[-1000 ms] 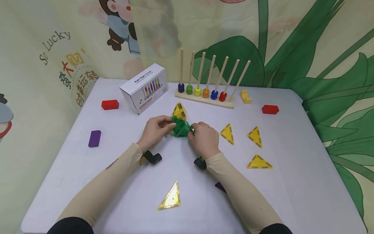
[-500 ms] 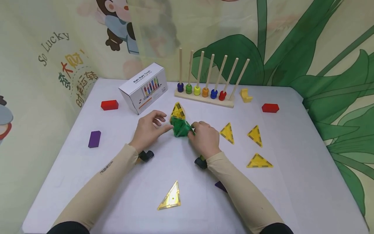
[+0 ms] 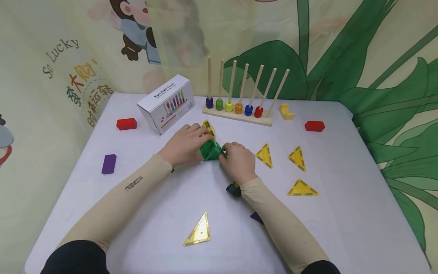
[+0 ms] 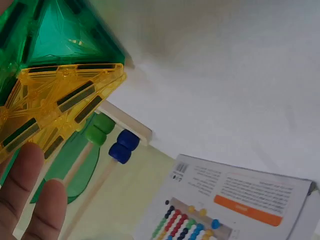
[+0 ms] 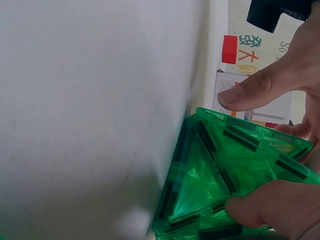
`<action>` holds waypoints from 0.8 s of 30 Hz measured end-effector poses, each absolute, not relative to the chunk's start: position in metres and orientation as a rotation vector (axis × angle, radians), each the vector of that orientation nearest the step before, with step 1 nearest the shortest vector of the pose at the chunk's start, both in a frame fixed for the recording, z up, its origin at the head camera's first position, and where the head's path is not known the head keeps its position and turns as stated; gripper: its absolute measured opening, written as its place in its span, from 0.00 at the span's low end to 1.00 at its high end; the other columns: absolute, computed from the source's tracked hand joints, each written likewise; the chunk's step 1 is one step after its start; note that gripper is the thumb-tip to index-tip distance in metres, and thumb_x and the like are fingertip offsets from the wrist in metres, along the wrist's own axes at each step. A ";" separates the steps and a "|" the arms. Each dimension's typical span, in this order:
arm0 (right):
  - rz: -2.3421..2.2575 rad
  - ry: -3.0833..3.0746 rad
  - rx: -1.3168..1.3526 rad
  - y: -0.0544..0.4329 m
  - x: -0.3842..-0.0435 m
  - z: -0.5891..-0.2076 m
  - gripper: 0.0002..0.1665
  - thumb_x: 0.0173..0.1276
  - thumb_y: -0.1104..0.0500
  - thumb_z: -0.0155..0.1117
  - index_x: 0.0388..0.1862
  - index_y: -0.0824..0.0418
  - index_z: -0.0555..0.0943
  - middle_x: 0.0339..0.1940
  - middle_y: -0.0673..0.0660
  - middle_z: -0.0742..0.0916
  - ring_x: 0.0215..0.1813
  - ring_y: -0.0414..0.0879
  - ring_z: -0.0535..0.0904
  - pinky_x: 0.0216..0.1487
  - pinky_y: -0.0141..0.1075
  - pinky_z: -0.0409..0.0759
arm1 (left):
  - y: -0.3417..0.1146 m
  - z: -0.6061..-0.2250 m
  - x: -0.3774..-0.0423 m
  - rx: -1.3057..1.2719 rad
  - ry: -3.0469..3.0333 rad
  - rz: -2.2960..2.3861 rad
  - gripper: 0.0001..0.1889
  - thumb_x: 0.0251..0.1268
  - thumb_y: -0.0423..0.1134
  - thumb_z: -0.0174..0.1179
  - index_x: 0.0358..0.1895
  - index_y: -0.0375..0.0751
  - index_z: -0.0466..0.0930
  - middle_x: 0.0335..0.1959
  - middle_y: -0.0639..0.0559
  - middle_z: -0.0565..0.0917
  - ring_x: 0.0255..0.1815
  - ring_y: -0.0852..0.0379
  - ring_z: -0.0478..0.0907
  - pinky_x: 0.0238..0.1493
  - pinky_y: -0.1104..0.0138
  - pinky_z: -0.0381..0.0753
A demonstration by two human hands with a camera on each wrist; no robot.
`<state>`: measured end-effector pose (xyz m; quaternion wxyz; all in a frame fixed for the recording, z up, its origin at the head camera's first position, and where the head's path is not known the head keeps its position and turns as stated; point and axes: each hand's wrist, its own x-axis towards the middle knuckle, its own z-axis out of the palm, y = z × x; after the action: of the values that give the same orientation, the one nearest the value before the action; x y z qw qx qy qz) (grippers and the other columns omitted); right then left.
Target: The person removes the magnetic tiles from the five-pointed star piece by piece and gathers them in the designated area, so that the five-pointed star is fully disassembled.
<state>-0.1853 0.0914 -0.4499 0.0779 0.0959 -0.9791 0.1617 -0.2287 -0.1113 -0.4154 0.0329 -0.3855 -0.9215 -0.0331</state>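
Note:
Green translucent magnetic tiles (image 3: 210, 151), joined into a faceted shape, stand on the table between both hands. Yellow triangular magnetic tiles (image 4: 60, 100) adjoin the green ones on the far side. My right hand (image 3: 238, 163) grips the right end of the green tiles, its thumb (image 5: 255, 205) lying on a green face in the right wrist view. My left hand (image 3: 186, 142) reaches over the left side, fingertips at the yellow tiles. Its thumb (image 5: 245, 95) is extended close to a green corner. In the head view the left fingers partly cover the yellow tiles.
Loose yellow triangle tiles lie at right (image 3: 265, 156) and front (image 3: 199, 231). A white box (image 3: 165, 104) and a pegged bead rack (image 3: 236, 114) stand behind. Red blocks (image 3: 126, 124) (image 3: 314, 126), a purple block (image 3: 109, 164) and a yellow stepped block (image 3: 286, 112) sit around.
My left hand let go of the green tiles, drew back left, then came in again higher, over the yellow tiles. The right hand keeps its hold in place.

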 end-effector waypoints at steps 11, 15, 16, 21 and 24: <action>0.507 -2.929 0.290 0.091 -0.187 -0.451 0.12 0.67 0.53 0.73 0.44 0.58 0.90 0.30 0.52 0.89 0.24 0.43 0.77 0.21 0.34 0.71 | -0.101 -0.427 -0.233 -1.199 -2.785 0.041 0.35 0.52 0.47 0.80 0.65 0.48 0.80 0.63 0.45 0.82 0.63 0.43 0.78 0.63 0.48 0.80; 0.506 -2.919 0.292 0.091 -0.188 -0.451 0.11 0.67 0.53 0.73 0.42 0.58 0.90 0.29 0.52 0.89 0.23 0.43 0.77 0.21 0.34 0.71 | -0.101 -0.429 -0.233 -1.193 -2.760 0.044 0.34 0.53 0.48 0.79 0.65 0.49 0.80 0.62 0.46 0.83 0.63 0.44 0.78 0.63 0.48 0.80; 0.507 -2.920 0.292 0.091 -0.188 -0.451 0.11 0.67 0.53 0.73 0.42 0.58 0.90 0.29 0.52 0.89 0.23 0.43 0.77 0.21 0.34 0.71 | -0.102 -0.430 -0.234 -1.194 -2.753 0.043 0.33 0.53 0.48 0.79 0.65 0.49 0.80 0.62 0.46 0.83 0.63 0.44 0.78 0.63 0.48 0.80; 0.526 -2.941 0.292 0.092 -0.188 -0.450 0.11 0.68 0.53 0.73 0.43 0.58 0.90 0.32 0.52 0.90 0.27 0.44 0.80 0.25 0.36 0.76 | -0.104 -0.432 -0.234 -1.203 -2.727 0.039 0.34 0.54 0.52 0.78 0.65 0.50 0.80 0.63 0.47 0.83 0.63 0.44 0.78 0.64 0.49 0.79; 0.540 -2.950 0.295 0.093 -0.188 -0.450 0.11 0.68 0.54 0.72 0.44 0.58 0.91 0.33 0.53 0.90 0.28 0.44 0.82 0.27 0.37 0.79 | -0.106 -0.432 -0.235 -1.209 -2.720 0.034 0.34 0.53 0.53 0.79 0.65 0.50 0.80 0.63 0.47 0.83 0.63 0.44 0.78 0.63 0.49 0.80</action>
<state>-0.1881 0.0926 -0.4503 0.0642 0.0978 -0.9769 0.1788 -0.2348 -0.1056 -0.4323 0.0826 -0.4047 -0.9107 0.0114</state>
